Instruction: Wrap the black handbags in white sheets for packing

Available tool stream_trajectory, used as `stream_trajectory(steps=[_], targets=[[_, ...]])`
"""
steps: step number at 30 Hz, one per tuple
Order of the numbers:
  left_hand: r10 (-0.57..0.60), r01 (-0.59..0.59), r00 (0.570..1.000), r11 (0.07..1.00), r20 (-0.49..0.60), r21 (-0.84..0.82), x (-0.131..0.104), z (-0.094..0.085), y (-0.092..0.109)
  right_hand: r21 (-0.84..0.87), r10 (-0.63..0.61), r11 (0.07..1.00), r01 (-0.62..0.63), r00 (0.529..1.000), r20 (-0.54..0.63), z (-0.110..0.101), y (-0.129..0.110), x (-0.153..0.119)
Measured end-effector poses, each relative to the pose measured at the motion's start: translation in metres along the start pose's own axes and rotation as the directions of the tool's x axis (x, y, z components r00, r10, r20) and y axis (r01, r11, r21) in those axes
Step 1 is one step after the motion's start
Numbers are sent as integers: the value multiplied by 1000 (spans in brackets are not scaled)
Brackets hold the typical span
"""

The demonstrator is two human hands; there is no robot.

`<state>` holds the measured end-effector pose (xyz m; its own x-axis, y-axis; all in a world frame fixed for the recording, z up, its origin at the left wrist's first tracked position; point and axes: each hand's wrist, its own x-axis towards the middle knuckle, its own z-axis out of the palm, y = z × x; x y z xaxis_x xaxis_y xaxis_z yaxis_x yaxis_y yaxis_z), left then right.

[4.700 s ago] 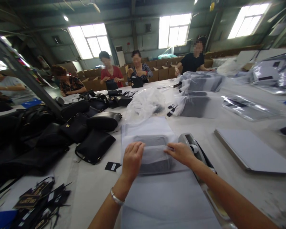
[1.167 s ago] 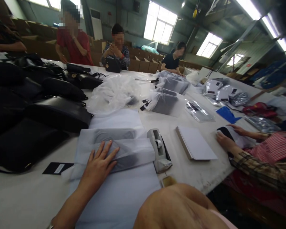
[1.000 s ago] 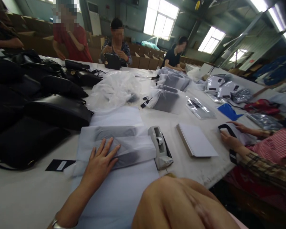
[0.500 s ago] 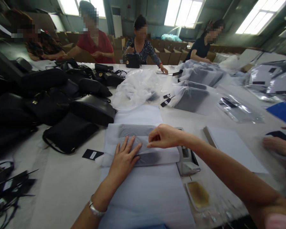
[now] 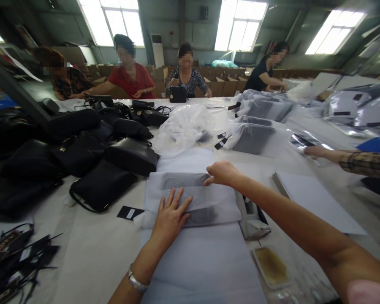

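Observation:
A dark flat item wrapped in white tissue paper (image 5: 223,204) lies in front of me, its dark shape showing through. My left hand (image 5: 172,213) rests flat on the wrap with fingers spread. At the upper right of the wrap is my right hand (image 5: 223,174), fingers curled and thumb down on the paper; whatever it pinches is hidden. A black hang tag (image 5: 129,213) sticks out at the left end. Beneath the bundle are more tissue sheets (image 5: 205,261). Just right of it stands a grey tape dispenser (image 5: 255,221), partly covered by my right forearm.
Black handbags (image 5: 104,185) are piled on the left, with loose tags (image 5: 22,257) nearer me. Plastic-wrapped bags (image 5: 253,137) lie ahead. A white sheet stack (image 5: 323,207) and a yellow sponge dish (image 5: 270,266) are at right. A co-worker's sleeved arm (image 5: 364,164) reaches in.
My right hand has shifted slightly up the wrap, and its thumb now meets the paper. My left hand stays flat. On the right, a co-worker's hand has reached onto the clear plastic bags.

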<state>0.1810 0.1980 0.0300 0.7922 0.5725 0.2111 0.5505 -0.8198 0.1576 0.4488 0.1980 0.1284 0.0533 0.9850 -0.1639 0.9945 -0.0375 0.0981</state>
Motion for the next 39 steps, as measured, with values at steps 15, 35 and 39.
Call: stream_trajectory(steps=[15,35,39], targets=[[14,-14,1000,1000,-20,-4,-2,0,0,812,650,450,-372,760,-12,101,22,-203],[16,-16,1000,999,-7,-30,-5,-4,1,949,746,-309,-60,604,281,116,-50,-264],[18,-18,1000,1000,-6,-23,-5,-1,0,971,761,27,-239,634,135,130,-30,-261]])
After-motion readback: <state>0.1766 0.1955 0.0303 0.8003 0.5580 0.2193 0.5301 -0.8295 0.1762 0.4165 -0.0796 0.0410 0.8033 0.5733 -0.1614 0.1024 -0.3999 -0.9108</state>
